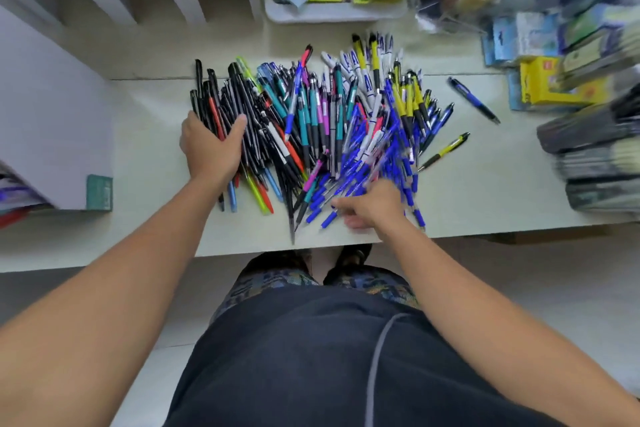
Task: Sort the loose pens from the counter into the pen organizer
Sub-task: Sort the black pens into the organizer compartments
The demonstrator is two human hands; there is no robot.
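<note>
Left hand [211, 146]: gripping a bunch of black pens [228, 104] at the pile's left edge.
Right hand [372, 206]: pinching blue pens [377, 152], blurred, near the counter [485, 191] edge.

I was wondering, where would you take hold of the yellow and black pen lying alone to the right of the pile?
Pinch the yellow and black pen at its yellow mid-barrel, coming from above with the right hand. It lies flat and diagonal on the counter, apart from the pile, so both long sides are free.
</note>
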